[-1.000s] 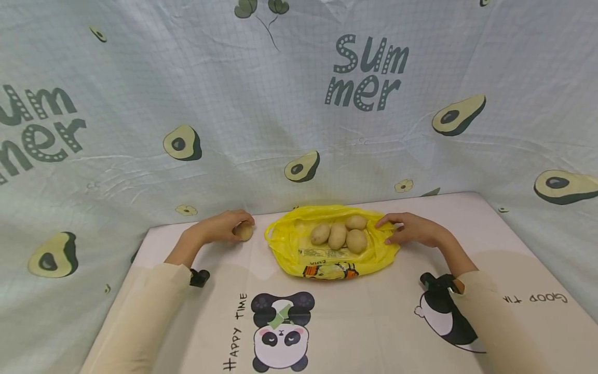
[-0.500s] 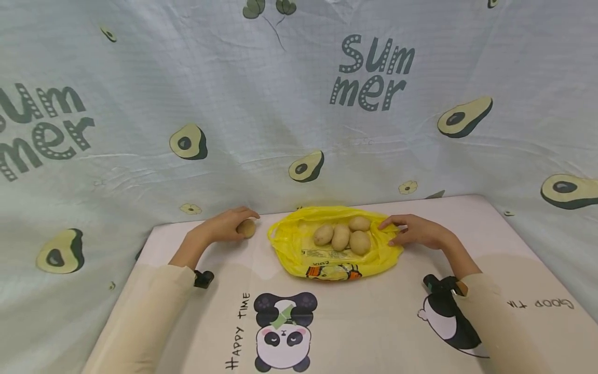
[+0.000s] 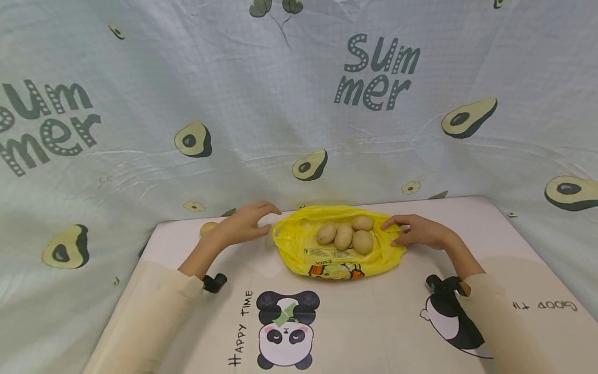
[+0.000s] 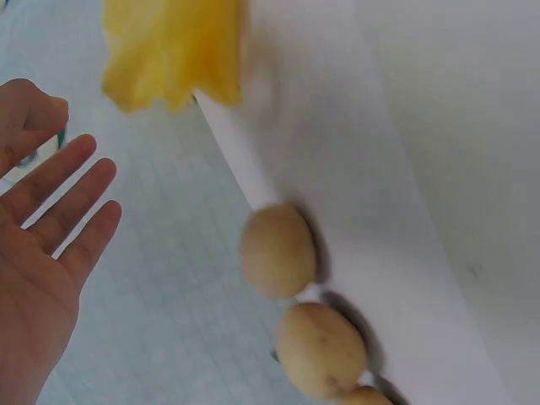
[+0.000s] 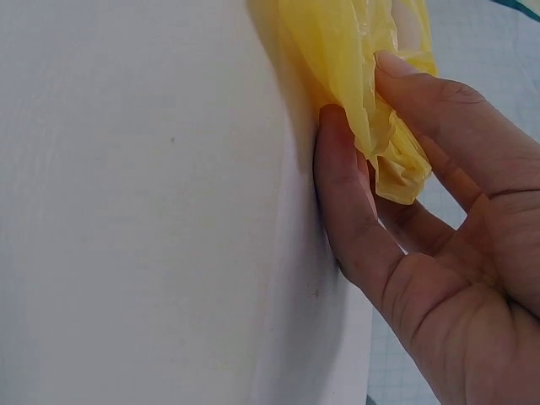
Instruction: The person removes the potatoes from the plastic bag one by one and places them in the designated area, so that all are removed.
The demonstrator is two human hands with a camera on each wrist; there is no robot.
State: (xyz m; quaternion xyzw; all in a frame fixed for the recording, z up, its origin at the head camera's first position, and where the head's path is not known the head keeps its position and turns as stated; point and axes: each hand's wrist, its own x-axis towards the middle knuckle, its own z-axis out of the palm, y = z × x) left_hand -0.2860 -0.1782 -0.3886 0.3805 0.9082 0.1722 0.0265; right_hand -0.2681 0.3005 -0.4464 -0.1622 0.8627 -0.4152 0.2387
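Yellow bag (image 3: 334,255) with four potatoes (image 3: 343,237), lower centre of the head view.
The right grip (image 3: 422,231) pinches its right edge; the left grip (image 3: 245,224), fingers extended and empty, hovers near its left end.

You're wearing cream sleeves (image 3: 151,317) and black wrist cameras (image 3: 216,283). The bag (image 3: 291,253) is showing bright yellow, with orange and black printing along its near side. The potatoes (image 3: 343,237) are showing pale tan, one with small darker specks. Your table (image 3: 374,322) is displaying pale pinkish beige, patterned with black lettering (image 3: 240,330) and a black-and-white panda (image 3: 286,346) that's sporting pink cheeks and green. Behind, the cloth (image 3: 261,98) is showing pale grey-green, printed with dotted dark-green letters, yellow-green avocados (image 3: 189,140) and pale yellow flowers (image 3: 411,187).
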